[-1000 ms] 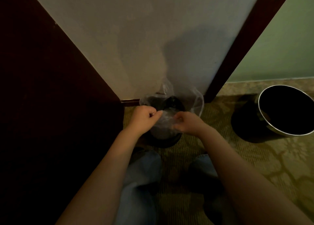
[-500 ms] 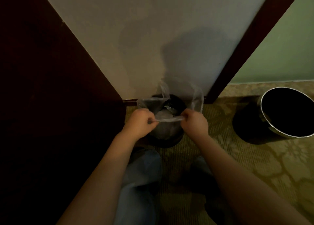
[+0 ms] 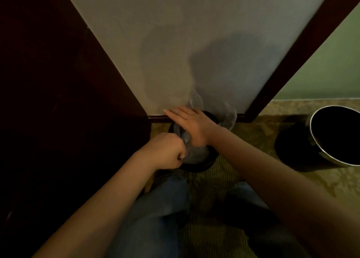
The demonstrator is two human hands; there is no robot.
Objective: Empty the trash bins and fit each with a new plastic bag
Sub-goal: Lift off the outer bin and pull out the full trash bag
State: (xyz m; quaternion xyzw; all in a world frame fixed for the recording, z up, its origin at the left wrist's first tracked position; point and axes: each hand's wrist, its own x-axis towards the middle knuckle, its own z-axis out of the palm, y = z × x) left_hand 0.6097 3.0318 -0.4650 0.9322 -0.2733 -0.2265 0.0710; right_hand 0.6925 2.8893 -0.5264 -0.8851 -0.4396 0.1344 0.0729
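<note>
Olive patterned carpet (image 3: pixel 243 141) meets a pale grey wall (image 3: pixel 194 53) between dark wooden panels (image 3: pixel 58 102). Against the wall stands a small round black trash bin (image 3: pixel 198 165). The fisted left hand (image 3: pixel 165 152) grips its clear plastic bag (image 3: pixel 194 154) at the near-left rim, and the right hand (image 3: pixel 192 125) lies flat over the mouth. A larger black metal-rimmed bin (image 3: pixel 337 135) sits well apart on the right.

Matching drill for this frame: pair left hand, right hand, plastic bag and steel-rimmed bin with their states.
1 left hand
2 right hand
3 plastic bag
4 steel-rimmed bin

a no liner visible, at the right edge
b fingers straight, flat over the dark bin
c fisted, gripping the bag
d clear, bunched in the dark bin by the wall

Pairs: 1-c, 2-b, 3-d, 4-a
</note>
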